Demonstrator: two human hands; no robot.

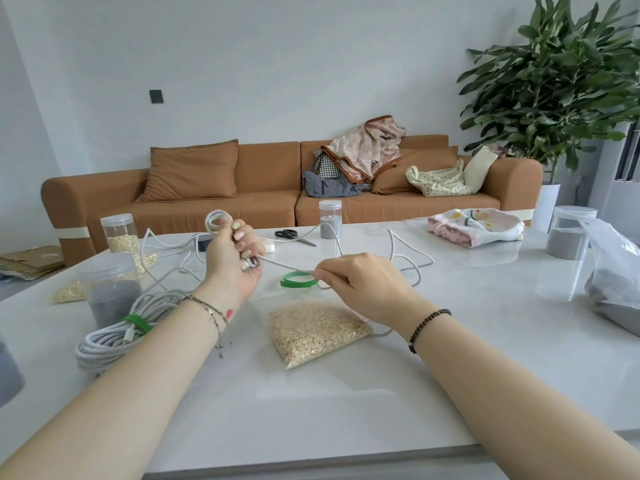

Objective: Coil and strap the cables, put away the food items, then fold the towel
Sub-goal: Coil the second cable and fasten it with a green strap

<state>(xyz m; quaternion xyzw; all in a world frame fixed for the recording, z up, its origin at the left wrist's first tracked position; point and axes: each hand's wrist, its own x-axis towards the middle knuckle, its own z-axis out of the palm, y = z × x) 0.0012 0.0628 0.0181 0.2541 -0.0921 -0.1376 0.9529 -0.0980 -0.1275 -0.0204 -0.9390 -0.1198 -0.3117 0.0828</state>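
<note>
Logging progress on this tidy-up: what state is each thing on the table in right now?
White cable, partly coiled, rest trailing loose.
Left hand, grips its loops.
Right hand, pinches its loose run.
Grey cable, coiled and strapped.
Spare green strap, curled, unused.
Oat bag, lying flat.
Oat jar, lidded.
Towel, bunched, unfolded.
Scissors, closed.

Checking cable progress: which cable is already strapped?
The grey coil at the near left, bound by a green strap. The white cable held between the left hand and right hand is mostly loose, unstrapped.
</note>
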